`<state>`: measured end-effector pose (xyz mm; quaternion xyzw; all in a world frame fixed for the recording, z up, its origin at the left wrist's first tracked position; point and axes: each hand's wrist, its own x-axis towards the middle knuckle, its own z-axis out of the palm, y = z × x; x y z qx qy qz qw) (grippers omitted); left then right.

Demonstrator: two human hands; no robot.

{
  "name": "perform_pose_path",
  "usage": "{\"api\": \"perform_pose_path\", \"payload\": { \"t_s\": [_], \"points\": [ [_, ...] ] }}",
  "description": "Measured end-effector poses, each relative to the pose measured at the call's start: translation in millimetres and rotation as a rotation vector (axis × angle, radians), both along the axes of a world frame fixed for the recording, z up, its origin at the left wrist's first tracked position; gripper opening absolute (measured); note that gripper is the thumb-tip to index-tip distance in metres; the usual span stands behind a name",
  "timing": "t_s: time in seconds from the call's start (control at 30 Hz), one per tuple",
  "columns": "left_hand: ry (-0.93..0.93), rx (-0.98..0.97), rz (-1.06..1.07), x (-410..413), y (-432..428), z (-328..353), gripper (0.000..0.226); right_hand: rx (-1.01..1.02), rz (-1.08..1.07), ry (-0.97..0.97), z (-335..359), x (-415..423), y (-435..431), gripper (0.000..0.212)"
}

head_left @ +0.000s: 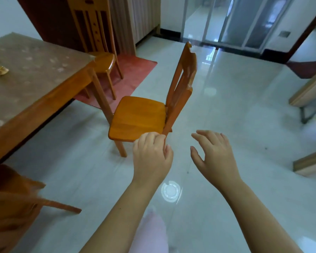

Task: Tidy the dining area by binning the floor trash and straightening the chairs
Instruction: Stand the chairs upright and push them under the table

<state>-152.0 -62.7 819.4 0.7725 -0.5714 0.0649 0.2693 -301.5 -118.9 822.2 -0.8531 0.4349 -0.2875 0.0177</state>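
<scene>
While the chair (138,118) stands on the floor (235,115) just right of the counter (31,84), seat toward it, the left hand (151,157) reaches its near back post, fingers (160,137) curled, grip uncertain. Right hand (215,154) hovers apart, fingers spread wide.

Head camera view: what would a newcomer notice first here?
The wooden chair standing alone on the shiny tile floor, pulled away from the dining table at left. Just below it, the left hand touches the chair's back post, while the right hand hovers open beside it.
</scene>
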Motion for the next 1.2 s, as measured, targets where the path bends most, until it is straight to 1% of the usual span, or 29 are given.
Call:
{"api": "perform_pose_path", "payload": {
  "t_s": [0.13, 0.33, 0.47, 0.6, 0.73, 0.83, 0.93, 1.07, 1.2],
  "points": [
    [0.023, -0.029, -0.019, 4, -62, -4, 0.024, -0.022, 0.033, -0.029, -5, 9, -57, 0.031],
    [0.087, 0.003, -0.001, 28, -179, 9, 0.027, 0.02, 0.037, 0.01, 6, 34, -172, 0.033],
    [0.081, -0.022, -0.047, 36, -243, 18, 0.025, 0.014, 0.03, 0.045, 10, 49, -236, 0.028],
    [0.1, 0.011, -0.043, 38, -289, 19, 0.027, 0.042, 0.042, 0.063, 5, 51, -288, 0.029],
    [0.114, 0.067, -0.006, 31, -327, 14, 0.029, 0.046, 0.098, 0.079, 0, 44, -336, 0.029],
    [0.136, 0.067, 0.068, 22, -358, 10, 0.03, 0.044, 0.193, 0.071, -4, 40, -377, 0.03],
    [0.173, 0.053, 0.134, 6, -388, 7, 0.029, 0.019, 0.332, 0.062, -7, 35, -421, 0.029],
    [0.212, 0.047, 0.319, -24, -420, 5, 0.019, 0.04, 0.521, 0.104, -4, 25, -479, 0.035],
    [0.237, 0.081, 0.469, -42, -441, 1, 0.022, 0.068, 0.678, 0.137, -3, 24, -523, 0.038]
  ]
}}
